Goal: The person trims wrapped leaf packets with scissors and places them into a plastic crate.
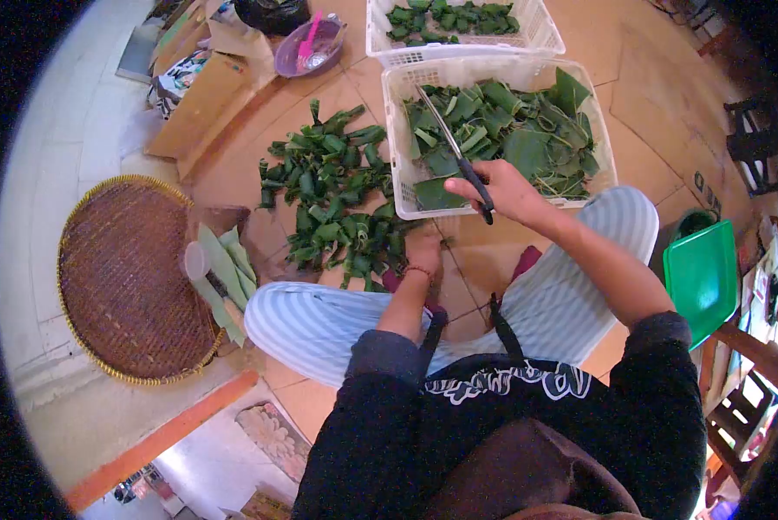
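In my right hand (506,192) is a knife (451,139) with a black handle and a long narrow blade. It is held above the near white plastic basket (604,143), its blade pointing up and left. Cut pieces of green leaf (527,149) fill much of that basket. My left hand (423,251) is low over the floor, at the right edge of a pile of small rolled green leaf bundles (341,230). Its fingers are too unclear to show whether it holds anything.
A second white basket (467,54) with more leaf bundles stands behind. At the left are a round woven tray (133,277), leaf strips (224,269) and cardboard (211,108). A purple bowl (298,61) is at the back, a green tray (703,282) at the right.
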{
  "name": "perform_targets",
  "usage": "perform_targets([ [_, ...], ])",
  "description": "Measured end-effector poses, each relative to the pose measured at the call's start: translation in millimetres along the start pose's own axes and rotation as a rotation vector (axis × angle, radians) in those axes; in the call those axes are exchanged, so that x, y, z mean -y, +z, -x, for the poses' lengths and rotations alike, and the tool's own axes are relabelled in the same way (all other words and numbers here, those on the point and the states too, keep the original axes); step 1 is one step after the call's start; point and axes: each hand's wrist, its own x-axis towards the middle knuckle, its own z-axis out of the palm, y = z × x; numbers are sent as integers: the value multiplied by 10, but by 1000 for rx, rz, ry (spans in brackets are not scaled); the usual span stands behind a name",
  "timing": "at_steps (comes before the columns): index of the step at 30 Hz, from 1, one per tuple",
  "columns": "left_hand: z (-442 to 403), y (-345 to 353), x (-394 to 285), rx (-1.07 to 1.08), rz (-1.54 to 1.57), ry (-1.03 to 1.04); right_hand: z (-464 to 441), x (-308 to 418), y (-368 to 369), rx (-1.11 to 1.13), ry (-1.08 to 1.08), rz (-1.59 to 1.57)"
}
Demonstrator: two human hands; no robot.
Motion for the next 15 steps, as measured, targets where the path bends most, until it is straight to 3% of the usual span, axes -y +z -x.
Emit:
perform_targets([
  [2, 258, -828, -458, 253, -81, 73, 6, 4, -9, 5, 10, 13],
  [4, 277, -954, -459, 281, 224, 275, 22, 3, -24, 2, -3, -1],
  [7, 268, -1252, -458, 81, 668, 418, 86, 50, -107, -74, -117, 68],
  [9, 386, -1945, -584, 240, 1037, 28, 120, 49, -168, -79, -129, 154],
  [12, 384, -2293, -459, -60, 1350, 56, 139, -73, -177, -59, -148, 236],
  [15, 455, -2639, -453, 0, 1481, 69, 230, -212, -180, 31, -131, 320],
])
